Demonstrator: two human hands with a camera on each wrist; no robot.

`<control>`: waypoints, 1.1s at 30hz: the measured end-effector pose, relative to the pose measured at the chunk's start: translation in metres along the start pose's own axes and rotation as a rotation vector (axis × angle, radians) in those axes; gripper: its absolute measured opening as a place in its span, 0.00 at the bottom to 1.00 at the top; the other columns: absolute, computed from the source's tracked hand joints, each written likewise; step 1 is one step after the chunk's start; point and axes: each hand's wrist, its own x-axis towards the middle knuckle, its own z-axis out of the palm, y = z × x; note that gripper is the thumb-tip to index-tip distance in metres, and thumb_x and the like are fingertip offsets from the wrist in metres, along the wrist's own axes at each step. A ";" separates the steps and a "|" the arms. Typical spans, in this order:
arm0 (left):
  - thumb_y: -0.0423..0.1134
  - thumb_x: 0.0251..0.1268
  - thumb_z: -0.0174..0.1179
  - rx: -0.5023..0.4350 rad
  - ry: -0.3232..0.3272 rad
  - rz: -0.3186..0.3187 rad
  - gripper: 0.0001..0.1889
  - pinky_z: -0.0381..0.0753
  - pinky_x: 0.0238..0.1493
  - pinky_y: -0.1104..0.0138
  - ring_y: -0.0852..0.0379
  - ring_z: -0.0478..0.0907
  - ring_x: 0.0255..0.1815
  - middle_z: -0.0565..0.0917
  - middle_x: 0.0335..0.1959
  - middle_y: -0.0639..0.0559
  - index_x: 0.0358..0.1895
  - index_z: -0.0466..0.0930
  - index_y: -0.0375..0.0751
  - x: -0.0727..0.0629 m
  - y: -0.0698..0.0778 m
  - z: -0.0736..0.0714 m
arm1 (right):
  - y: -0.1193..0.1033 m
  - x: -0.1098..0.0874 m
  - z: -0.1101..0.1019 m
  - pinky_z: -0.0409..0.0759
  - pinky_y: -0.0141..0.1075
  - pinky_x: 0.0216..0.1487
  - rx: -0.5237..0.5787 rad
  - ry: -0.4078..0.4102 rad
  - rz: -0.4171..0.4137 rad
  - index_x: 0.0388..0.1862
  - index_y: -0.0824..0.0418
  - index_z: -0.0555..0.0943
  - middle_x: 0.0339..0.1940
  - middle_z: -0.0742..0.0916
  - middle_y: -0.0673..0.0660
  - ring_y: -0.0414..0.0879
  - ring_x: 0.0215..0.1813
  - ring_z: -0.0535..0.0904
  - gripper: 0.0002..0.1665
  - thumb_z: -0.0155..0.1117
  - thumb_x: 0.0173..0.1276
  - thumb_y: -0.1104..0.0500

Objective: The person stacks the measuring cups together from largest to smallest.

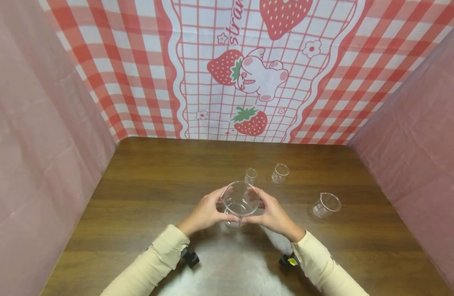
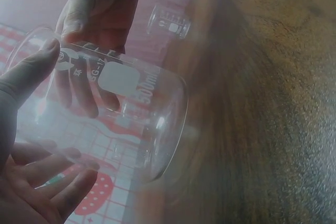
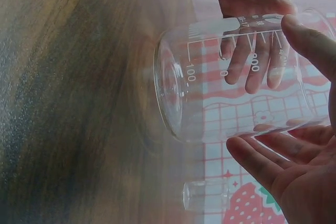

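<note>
A large clear glass beaker, printed with a 500 ml mark and a white scale, is held between both hands. My left hand grips it from the left, thumb along the near side near the rim and fingers around the far side. From the right, my right hand grips it the same way, the two thumb tips close together. In the right wrist view the beaker's base is close over the wooden table.
Behind the held beaker stands a tiny glass beaker. A small beaker is to its right, and a medium beaker stands farther right. A red-and-white strawberry cloth hangs at the back, with pink curtains at the sides.
</note>
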 end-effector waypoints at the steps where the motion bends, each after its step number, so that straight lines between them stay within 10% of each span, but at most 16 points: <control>1: 0.48 0.42 0.78 -0.004 0.001 -0.002 0.50 0.83 0.54 0.56 0.44 0.83 0.51 0.76 0.65 0.41 0.71 0.64 0.39 0.000 0.000 0.000 | 0.000 0.000 0.000 0.84 0.52 0.53 -0.001 0.001 0.000 0.65 0.68 0.70 0.56 0.83 0.66 0.59 0.53 0.82 0.51 0.84 0.42 0.57; 33: 0.49 0.43 0.78 -0.023 -0.043 -0.061 0.49 0.81 0.58 0.53 0.44 0.84 0.51 0.75 0.67 0.42 0.71 0.64 0.39 -0.004 -0.002 0.003 | 0.005 -0.007 0.005 0.85 0.49 0.52 0.015 -0.021 0.020 0.65 0.67 0.69 0.57 0.82 0.66 0.60 0.53 0.82 0.51 0.83 0.43 0.57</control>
